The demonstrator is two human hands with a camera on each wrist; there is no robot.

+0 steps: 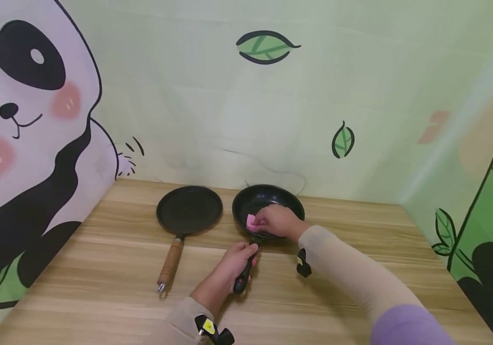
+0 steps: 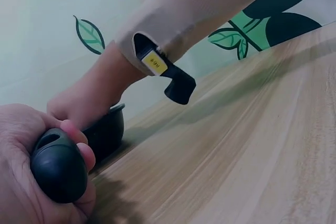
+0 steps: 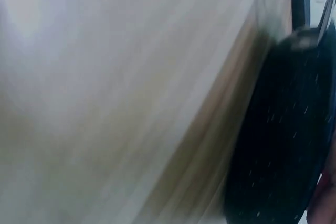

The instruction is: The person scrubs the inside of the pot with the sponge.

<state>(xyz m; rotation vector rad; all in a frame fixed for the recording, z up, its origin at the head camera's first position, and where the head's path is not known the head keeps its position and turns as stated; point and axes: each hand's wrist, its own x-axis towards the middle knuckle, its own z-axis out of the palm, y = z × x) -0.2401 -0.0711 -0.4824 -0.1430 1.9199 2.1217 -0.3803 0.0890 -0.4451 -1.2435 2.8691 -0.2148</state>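
Note:
A deep black frying pan (image 1: pixel 272 194) sits toward the back of the wooden table, its handle pointing at me. My left hand (image 1: pixel 234 261) grips the black handle (image 1: pixel 242 280); the left wrist view shows fingers wrapped round the handle's end (image 2: pixel 59 169). Inside the pan, my right hand (image 1: pixel 278 220) pinches a pink sponge (image 1: pixel 251 223) against the near left part of the inner surface. The palm side of that hand is hidden. In the right wrist view the pan's dark outer side (image 3: pixel 278 129) fills the right edge, blurred.
Left of the frying pan lies a flat black griddle pan (image 1: pixel 190 208) with a wooden handle (image 1: pixel 171 261) ending in a metal tip. The wooden table (image 1: pixel 112 268) meets a printed backdrop (image 1: pixel 177 96) close behind both pans.

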